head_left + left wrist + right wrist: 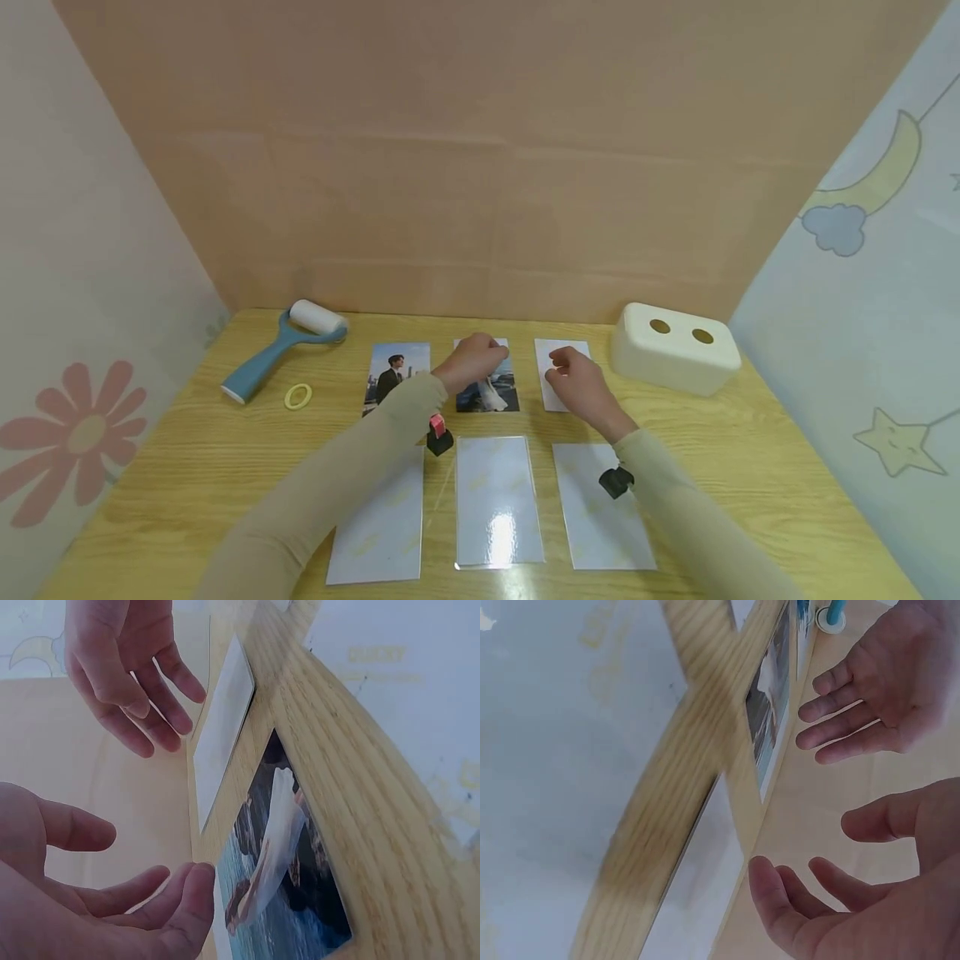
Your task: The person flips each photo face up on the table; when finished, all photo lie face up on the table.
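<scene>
From where I stood, it looked like a booth: a wood-grain desk (pixel 757 450) boxed in by a tan backdrop (pixel 495 200) and pale walls (pixel 97 208) printed with a flower (pixel 86 433) and moon (pixel 904 158).

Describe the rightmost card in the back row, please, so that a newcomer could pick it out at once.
On the wooden table, find the cream box at the back right. Immediately left of it, partly hidden by the right hand in the head view, lies the card. Unlike the middle photo and the left photo in its row, it shows a plain white face.
</scene>
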Demonstrator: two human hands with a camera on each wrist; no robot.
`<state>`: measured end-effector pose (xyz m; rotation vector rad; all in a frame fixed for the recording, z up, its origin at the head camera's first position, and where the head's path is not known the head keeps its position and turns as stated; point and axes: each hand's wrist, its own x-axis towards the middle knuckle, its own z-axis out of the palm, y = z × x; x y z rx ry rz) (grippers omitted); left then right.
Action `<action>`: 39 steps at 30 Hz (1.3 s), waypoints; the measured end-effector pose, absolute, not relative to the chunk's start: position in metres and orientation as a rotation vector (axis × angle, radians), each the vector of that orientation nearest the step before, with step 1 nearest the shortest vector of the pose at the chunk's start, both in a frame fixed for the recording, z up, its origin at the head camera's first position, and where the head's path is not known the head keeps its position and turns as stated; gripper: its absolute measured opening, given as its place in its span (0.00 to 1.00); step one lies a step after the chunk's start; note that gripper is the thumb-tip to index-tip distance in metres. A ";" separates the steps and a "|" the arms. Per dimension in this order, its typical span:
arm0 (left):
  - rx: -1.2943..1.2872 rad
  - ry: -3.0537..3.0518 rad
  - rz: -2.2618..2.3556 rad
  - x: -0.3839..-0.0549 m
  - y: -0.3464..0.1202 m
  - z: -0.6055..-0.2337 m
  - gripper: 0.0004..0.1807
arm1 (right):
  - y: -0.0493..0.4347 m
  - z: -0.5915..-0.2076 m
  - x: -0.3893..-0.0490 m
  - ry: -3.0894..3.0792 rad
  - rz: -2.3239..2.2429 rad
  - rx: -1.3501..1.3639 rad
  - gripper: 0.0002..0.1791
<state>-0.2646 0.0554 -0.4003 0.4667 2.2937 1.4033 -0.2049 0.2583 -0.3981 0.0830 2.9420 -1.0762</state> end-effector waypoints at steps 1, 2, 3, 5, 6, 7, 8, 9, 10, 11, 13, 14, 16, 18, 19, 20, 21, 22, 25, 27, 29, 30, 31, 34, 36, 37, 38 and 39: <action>0.475 2.292 1.404 -0.266 0.057 -0.401 0.26 | 0.260 -0.398 -0.204 2.940 -1.072 0.082 0.22; 0.480 2.293 1.399 -0.266 0.058 -0.402 0.26 | 0.262 -0.399 -0.203 2.938 -1.070 0.079 0.22; 0.482 2.294 1.396 -0.267 0.059 -0.402 0.26 | 0.263 -0.399 -0.202 2.940 -1.066 0.071 0.22; 0.483 2.299 1.381 -0.269 0.063 -0.403 0.25 | 0.268 -0.398 -0.199 2.936 -1.069 0.044 0.23; 0.488 2.301 1.370 -0.269 0.065 -0.403 0.25 | 0.271 -0.397 -0.198 2.938 -1.060 0.034 0.23; 0.494 2.305 1.362 -0.269 0.067 -0.402 0.25 | 0.274 -0.397 -0.197 2.936 -1.055 0.029 0.23; 0.500 2.309 1.351 -0.269 0.069 -0.402 0.24 | 0.278 -0.396 -0.196 2.935 -1.046 0.027 0.23; 0.508 2.313 1.343 -0.270 0.070 -0.402 0.24 | 0.281 -0.395 -0.195 2.932 -1.037 0.026 0.23; 0.518 2.321 1.332 -0.270 0.072 -0.401 0.24 | 0.284 -0.395 -0.195 2.928 -1.024 0.028 0.24; 0.534 2.325 1.323 -0.270 0.073 -0.402 0.24 | 0.287 -0.395 -0.195 2.923 -1.011 0.031 0.24; 0.557 2.340 1.308 -0.271 0.074 -0.402 0.23 | 0.293 -0.396 -0.194 2.921 -0.994 0.034 0.25; 0.568 2.347 1.300 -0.271 0.075 -0.402 0.22 | 0.296 -0.397 -0.193 2.922 -0.987 0.029 0.25; 0.590 2.357 1.291 -0.272 0.077 -0.403 0.23 | 0.302 -0.399 -0.191 2.926 -0.978 0.015 0.26; 0.618 2.366 1.286 -0.272 0.080 -0.404 0.23 | 0.309 -0.400 -0.188 2.933 -0.969 0.003 0.27; 0.639 2.370 1.280 -0.273 0.081 -0.404 0.24 | 0.312 -0.401 -0.186 2.938 -0.961 -0.009 0.27; 0.664 2.378 1.272 -0.273 0.084 -0.404 0.24 | 0.315 -0.401 -0.184 2.941 -0.956 -0.011 0.27; 0.684 2.390 1.263 -0.273 0.086 -0.405 0.25 | 0.318 -0.401 -0.182 2.944 -0.952 -0.011 0.27; 0.704 2.409 1.245 -0.273 0.088 -0.405 0.25 | 0.320 -0.401 -0.180 2.947 -0.946 -0.009 0.27; 0.744 2.468 1.178 -0.273 0.095 -0.405 0.24 | 0.328 -0.402 -0.176 2.958 -0.920 -0.002 0.27; 0.748 2.505 1.134 -0.275 0.099 -0.406 0.24 | 0.331 -0.403 -0.173 2.964 -0.903 0.002 0.27; 0.755 2.529 1.098 -0.276 0.103 -0.406 0.23 | 0.335 -0.404 -0.170 2.967 -0.890 0.000 0.27; 0.761 2.547 1.075 -0.277 0.104 -0.406 0.23 | 0.337 -0.404 -0.169 2.967 -0.882 -0.002 0.27; 0.772 2.566 1.053 -0.278 0.105 -0.406 0.23 | 0.338 -0.404 -0.168 2.967 -0.876 -0.006 0.27; 0.793 2.628 0.989 -0.281 0.108 -0.407 0.22 | 0.343 -0.406 -0.165 2.966 -0.857 -0.011 0.28; 0.802 2.664 0.944 -0.283 0.110 -0.408 0.21 | 0.345 -0.407 -0.164 2.973 -0.837 -0.026 0.28; 0.803 2.677 0.925 -0.283 0.111 -0.408 0.21 | 0.346 -0.408 -0.164 2.976 -0.836 -0.033 0.28; 0.802 2.686 0.904 -0.284 0.112 -0.409 0.20 | 0.347 -0.408 -0.164 2.981 -0.832 -0.042 0.28; 0.800 2.695 0.882 -0.285 0.113 -0.409 0.20 | 0.349 -0.409 -0.164 2.984 -0.830 -0.054 0.27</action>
